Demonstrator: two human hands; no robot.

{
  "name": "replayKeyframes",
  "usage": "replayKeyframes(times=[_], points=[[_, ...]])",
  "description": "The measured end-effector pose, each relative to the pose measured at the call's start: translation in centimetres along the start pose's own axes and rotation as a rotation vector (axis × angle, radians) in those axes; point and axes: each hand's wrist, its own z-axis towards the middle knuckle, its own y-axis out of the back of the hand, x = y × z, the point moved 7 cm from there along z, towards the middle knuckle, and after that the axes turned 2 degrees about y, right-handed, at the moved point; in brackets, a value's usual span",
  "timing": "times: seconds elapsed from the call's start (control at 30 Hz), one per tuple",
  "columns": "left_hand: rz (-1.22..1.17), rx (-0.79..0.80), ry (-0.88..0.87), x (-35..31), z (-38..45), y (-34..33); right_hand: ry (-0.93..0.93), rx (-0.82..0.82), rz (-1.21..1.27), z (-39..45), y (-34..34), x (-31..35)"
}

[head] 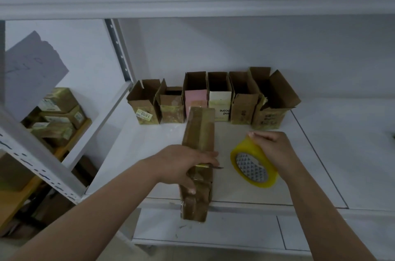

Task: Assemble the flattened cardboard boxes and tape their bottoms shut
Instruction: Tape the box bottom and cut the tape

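White wall (256,46), white table (320,153), grey slotted shelving rack (42,162) at left, dim light

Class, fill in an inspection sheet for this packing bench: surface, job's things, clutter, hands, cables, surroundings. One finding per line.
Surface: white table, box overhanging its near edge.
Job's things: long taped box lying flat; tape roll on edge; six open boxes in a row at the back.
Clutter: nothing seen.
Hands: left hand grips the long box; right hand holds the tape roll.
Cables: nothing seen.
Surroundings: metal shelf on the left with taped parcels; white wall behind.
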Motion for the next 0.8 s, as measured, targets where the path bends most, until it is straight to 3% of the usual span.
replayKeyframes(times=[0.23, 0.33, 0.43, 0.57, 0.8], points=[[-0.152, -0.117, -0.008, 0.9, -0.2, 0.1, 0.084, 0.087, -0.067, -1.4, -1.1, 2.0], [-0.413, -0.386, 0.081, 0.7, -0.8, 2.8, 0.107, 0.091, -0.071, -2.1, -0.8, 2.7], [-0.676, -0.627, 0.301, 0.5, -0.5, 4.6, 0.142, 0.098, -0.104, -2.7, -0.8, 3.6], [-0.864, -0.511, 0.325, -1.8, 2.5, 4.7, 0.192, 0.097, -0.187, -3.5, -0.7, 4.8], [-0.891, -0.599, 0.255, -2.9, 3.8, 5.7, 0.197, 0.099, -0.159, -4.6, -0.3, 5.4]])
